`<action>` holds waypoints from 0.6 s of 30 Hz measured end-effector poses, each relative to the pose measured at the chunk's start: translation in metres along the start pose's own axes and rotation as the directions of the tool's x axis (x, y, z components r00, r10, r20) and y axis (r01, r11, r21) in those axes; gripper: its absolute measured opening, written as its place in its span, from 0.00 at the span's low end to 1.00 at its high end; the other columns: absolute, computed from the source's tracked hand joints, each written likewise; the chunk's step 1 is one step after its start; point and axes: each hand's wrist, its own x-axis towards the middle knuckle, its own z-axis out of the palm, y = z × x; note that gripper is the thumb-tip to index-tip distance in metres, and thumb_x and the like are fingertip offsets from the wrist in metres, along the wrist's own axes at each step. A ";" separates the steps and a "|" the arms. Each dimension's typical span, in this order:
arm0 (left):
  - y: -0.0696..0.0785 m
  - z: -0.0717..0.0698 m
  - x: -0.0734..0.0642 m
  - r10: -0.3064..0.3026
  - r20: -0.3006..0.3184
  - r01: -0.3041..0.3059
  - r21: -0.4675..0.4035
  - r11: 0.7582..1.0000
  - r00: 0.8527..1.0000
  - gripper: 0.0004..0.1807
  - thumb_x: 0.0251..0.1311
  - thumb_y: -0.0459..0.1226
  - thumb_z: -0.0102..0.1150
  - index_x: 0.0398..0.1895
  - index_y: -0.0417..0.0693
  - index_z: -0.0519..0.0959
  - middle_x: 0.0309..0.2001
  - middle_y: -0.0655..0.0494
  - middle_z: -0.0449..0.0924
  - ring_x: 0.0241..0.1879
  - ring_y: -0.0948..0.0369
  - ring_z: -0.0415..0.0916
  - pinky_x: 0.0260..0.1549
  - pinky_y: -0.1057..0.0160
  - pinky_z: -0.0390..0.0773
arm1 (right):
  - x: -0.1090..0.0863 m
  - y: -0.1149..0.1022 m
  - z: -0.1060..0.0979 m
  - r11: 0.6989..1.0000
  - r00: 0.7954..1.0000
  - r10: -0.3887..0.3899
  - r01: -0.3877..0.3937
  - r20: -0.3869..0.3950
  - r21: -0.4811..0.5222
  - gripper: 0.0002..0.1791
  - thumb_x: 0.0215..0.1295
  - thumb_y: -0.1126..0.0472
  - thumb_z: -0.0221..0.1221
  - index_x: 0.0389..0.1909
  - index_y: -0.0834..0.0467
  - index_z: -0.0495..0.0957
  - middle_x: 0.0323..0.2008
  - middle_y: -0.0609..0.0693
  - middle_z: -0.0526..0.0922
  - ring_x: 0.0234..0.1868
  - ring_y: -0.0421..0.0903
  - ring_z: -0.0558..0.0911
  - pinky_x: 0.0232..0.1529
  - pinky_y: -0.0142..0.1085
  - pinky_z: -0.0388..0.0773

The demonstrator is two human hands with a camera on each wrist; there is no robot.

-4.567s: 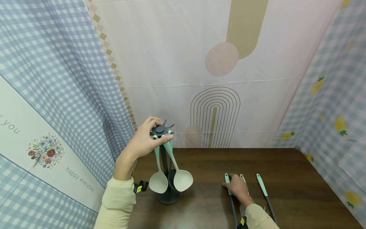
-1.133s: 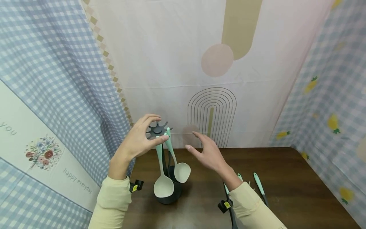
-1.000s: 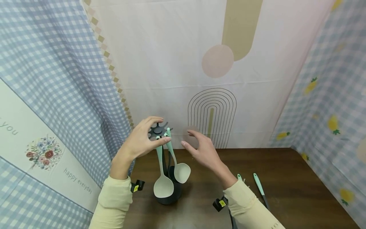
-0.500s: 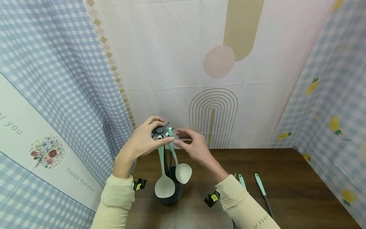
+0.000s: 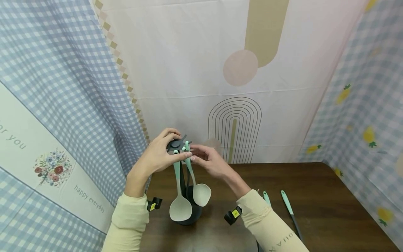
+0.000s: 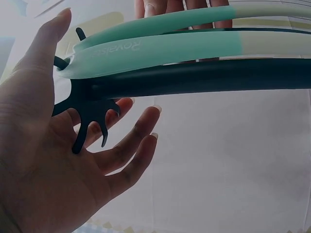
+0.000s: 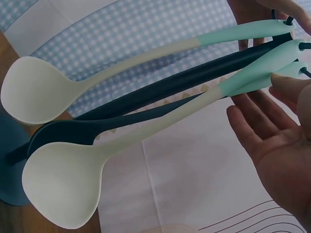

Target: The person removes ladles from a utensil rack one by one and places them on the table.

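Note:
A dark utensil stand [image 5: 175, 144] with a hooked top stands on the table. My left hand [image 5: 154, 155] grips this top, thumb in front and fingers curled behind the hooks. Two cream ladles with mint handles hang from it: one at the front left [image 5: 180, 209], one at the right [image 5: 202, 195]. Between them hangs a dark ladle [image 7: 58, 133]. My right hand [image 5: 212, 162] pinches a mint handle [image 7: 291, 72] near its hook, thumb on the near side, fingers behind. In the head view its thumb tip meets the left thumb.
On the wooden table [image 5: 239, 182], a utensil with mint handle and dark shaft [image 5: 291, 210] lies at the right. Another mint handle [image 5: 267, 197] shows beside my right sleeve, which hides the rest. A white patterned cloth hangs behind; a blue checked cloth [image 5: 78, 70] hangs at the left.
My right hand has left the utensils on the table and come left to the stand's hanging handles. The hanging ladles have shifted round, and the right one has swung slightly. My left hand stays at the top.

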 end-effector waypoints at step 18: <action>0.001 0.000 -0.001 0.002 0.009 -0.002 -0.015 1.000 1.000 0.39 0.60 0.65 0.71 0.64 0.49 0.79 0.70 0.59 0.68 0.59 0.55 0.75 0.56 0.49 0.78 | -0.003 0.003 0.003 0.992 0.998 -0.032 0.024 0.059 0.128 0.24 0.83 0.65 0.53 0.76 0.57 0.68 0.64 0.60 0.79 0.62 0.55 0.82 0.62 0.51 0.80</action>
